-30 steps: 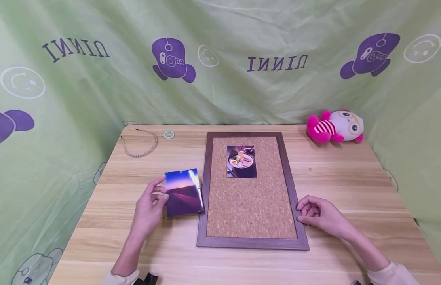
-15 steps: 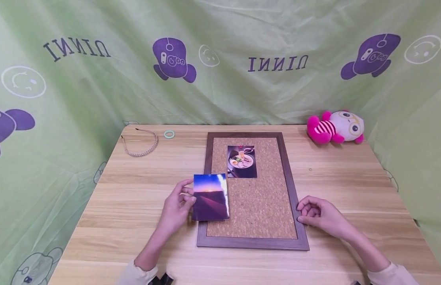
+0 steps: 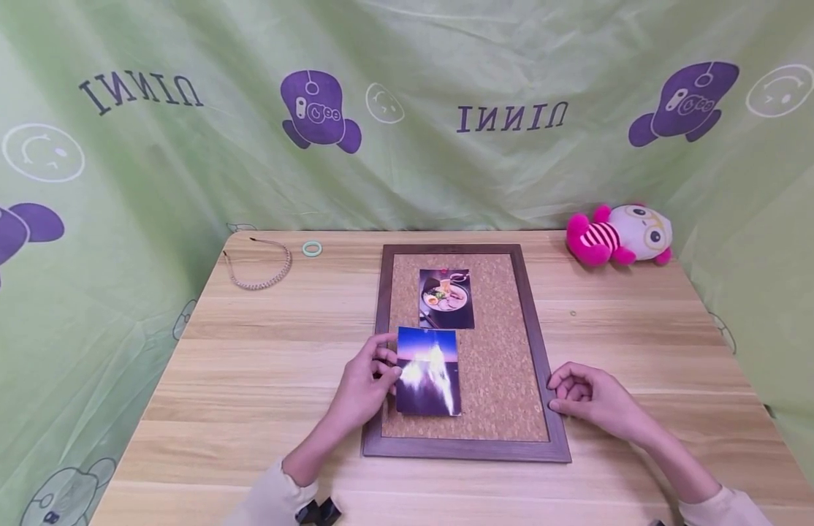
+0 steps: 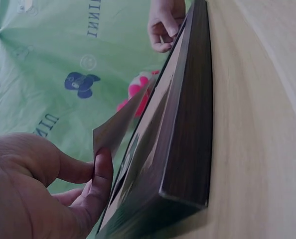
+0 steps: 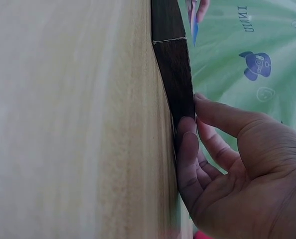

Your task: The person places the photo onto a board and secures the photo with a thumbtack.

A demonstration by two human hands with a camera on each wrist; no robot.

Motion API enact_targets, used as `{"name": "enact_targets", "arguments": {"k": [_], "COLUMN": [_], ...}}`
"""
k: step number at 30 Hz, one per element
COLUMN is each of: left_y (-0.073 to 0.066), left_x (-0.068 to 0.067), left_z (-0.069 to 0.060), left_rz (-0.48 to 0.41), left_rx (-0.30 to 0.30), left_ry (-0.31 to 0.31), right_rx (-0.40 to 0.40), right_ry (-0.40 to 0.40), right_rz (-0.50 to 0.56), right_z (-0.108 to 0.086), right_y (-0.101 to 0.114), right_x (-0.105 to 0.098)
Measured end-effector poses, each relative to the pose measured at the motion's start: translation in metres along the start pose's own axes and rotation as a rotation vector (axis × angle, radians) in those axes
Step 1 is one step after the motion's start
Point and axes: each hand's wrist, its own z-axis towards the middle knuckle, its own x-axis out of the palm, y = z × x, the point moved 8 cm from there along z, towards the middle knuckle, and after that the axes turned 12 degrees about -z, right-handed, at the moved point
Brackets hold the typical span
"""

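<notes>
The head view is showing a left hand (image 3: 367, 380) pinching the left edge of a sunset photo (image 3: 428, 380) between thumb and fingers. The photo is sitting over the lower left part of a corkboard (image 3: 499, 387); the left wrist view is showing its held edge lifted, and whether its far edge is touching the cork I cannot tell. The right hand (image 3: 594, 398) is gripping the board's right edge near its lower right corner, thumb above and fingers closing against the side.

One photo of a noodle bowl (image 3: 446, 299) is already lying toward the board's top edge, a red pin (image 3: 443, 271) at its top; the sunset photo is not yet fixed, as far as one can see. The bowl photo is standing close above it, leaving little room there, and glare is washing out its print.

A headband (image 3: 259, 286) and a green ring (image 3: 312, 255) are resting near the table's (image 3: 644, 343) back left corner, a plush toy (image 3: 617, 237) near its back right corner.
</notes>
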Motion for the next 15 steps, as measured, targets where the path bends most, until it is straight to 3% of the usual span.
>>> {"name": "enact_targets", "arguments": {"k": [9, 15], "left_y": [0.003, 0.008], "left_x": [0.029, 0.038], "left_z": [0.006, 0.010], "left_rz": [-0.032, -0.060], "left_rx": [-0.005, -0.033], "left_ry": [0.072, 0.083], "right_rx": [-0.010, -0.012], "right_ry": [-0.003, -0.006], "right_rz": [0.000, -0.008], "right_z": [-0.001, 0.000], "right_y": [0.002, 0.001], "right_x": [-0.001, -0.001]}}
